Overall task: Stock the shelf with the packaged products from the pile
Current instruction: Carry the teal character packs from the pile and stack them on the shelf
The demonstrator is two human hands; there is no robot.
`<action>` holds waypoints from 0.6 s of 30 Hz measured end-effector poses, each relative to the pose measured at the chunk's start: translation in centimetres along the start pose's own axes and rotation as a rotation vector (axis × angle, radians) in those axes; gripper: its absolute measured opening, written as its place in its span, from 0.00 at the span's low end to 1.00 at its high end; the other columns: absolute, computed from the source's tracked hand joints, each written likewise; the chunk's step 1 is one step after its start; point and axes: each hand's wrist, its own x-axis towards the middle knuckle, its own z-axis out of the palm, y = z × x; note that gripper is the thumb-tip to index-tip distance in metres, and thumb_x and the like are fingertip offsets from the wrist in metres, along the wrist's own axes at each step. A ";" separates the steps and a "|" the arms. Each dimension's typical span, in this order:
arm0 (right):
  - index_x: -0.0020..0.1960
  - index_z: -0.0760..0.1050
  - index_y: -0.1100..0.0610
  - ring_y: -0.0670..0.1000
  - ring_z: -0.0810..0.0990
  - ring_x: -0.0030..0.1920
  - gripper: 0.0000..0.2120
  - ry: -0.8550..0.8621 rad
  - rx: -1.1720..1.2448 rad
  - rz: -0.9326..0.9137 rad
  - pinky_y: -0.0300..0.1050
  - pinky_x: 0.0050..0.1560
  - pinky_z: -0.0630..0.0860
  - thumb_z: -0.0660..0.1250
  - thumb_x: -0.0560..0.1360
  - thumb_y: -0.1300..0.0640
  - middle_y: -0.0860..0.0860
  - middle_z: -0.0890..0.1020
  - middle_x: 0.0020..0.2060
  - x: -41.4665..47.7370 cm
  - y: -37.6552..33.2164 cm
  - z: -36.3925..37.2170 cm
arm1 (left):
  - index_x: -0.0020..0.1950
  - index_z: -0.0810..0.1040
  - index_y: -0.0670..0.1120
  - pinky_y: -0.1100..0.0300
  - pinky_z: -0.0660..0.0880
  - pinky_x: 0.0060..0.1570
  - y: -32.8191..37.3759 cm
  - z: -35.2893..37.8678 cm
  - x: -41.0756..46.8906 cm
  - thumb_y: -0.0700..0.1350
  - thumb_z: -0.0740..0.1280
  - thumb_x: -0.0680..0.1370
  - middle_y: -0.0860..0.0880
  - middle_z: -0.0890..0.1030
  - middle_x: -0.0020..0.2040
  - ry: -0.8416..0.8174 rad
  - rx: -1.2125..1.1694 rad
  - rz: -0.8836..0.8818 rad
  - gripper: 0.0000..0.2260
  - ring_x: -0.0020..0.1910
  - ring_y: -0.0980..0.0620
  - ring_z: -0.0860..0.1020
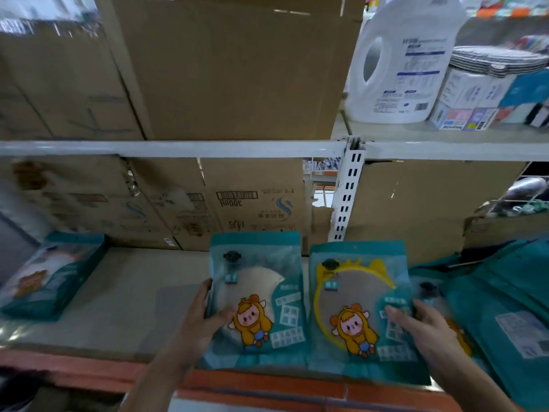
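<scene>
Though apart, fingers (207,288) around 2 packets (261,281) (356,292).

Lower shelf (127,295), orange front lip — cardboard boxes (255,203) across the back, teal packet (50,278) far left, grey-disc packet (261,281) and yellow-ring packet (356,292) mid-front, teal pile (505,307) right.

Cardboard boxes (225,69) stand beside a detergent jug (401,60) (white).

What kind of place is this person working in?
Most likely a shop aisle or stockroom: white metal shelving, brown cardboard cartons stacked on it, a large white plastic detergent jug, and matching teal cartoon-printed packets, one gripped in the left hand, another in the right hand.
</scene>
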 end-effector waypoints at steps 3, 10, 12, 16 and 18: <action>0.55 0.79 0.59 0.61 0.85 0.41 0.07 -0.043 0.050 -0.028 0.61 0.47 0.82 0.70 0.78 0.60 0.58 0.86 0.41 0.1 -0.9 0.0 | 0.67 0.74 0.52 0.40 0.80 0.57 1.8 0.8 -2.1 0.43 0.73 0.73 0.46 0.85 0.58 0.046 0.032 0.052 0.23 0.55 0.43 0.85; 0.56 0.80 0.55 0.56 0.85 0.40 0.08 -0.143 0.112 -0.067 0.57 0.46 0.81 0.70 0.77 0.59 0.51 0.87 0.39 0.3 -0.8 -0.7 | 0.64 0.75 0.53 0.53 0.84 0.46 2.7 3.1 -5.1 0.44 0.70 0.76 0.49 0.86 0.56 0.141 0.089 0.123 0.17 0.53 0.47 0.85; 0.55 0.80 0.51 0.56 0.85 0.38 0.08 -0.153 0.150 -0.059 0.56 0.42 0.82 0.71 0.77 0.60 0.52 0.87 0.39 0.0 -0.5 -0.8 | 0.65 0.75 0.54 0.46 0.82 0.52 2.7 3.2 -5.8 0.44 0.70 0.76 0.49 0.85 0.58 0.158 0.089 0.133 0.18 0.55 0.45 0.84; 0.55 0.79 0.50 0.54 0.86 0.35 0.09 -0.200 0.166 -0.059 0.50 0.34 0.81 0.70 0.77 0.60 0.53 0.87 0.40 -0.8 -0.9 -0.5 | 0.65 0.75 0.55 0.44 0.81 0.53 3.2 3.0 -7.0 0.44 0.70 0.75 0.49 0.85 0.58 0.188 0.078 0.146 0.19 0.54 0.44 0.85; 0.58 0.79 0.55 0.54 0.86 0.35 0.11 -0.214 0.158 -0.069 0.48 0.32 0.80 0.70 0.77 0.60 0.53 0.87 0.40 -1.0 -1.5 0.4 | 0.65 0.75 0.55 0.47 0.82 0.51 3.9 2.4 -7.5 0.44 0.70 0.75 0.49 0.86 0.57 0.201 0.072 0.154 0.20 0.53 0.45 0.85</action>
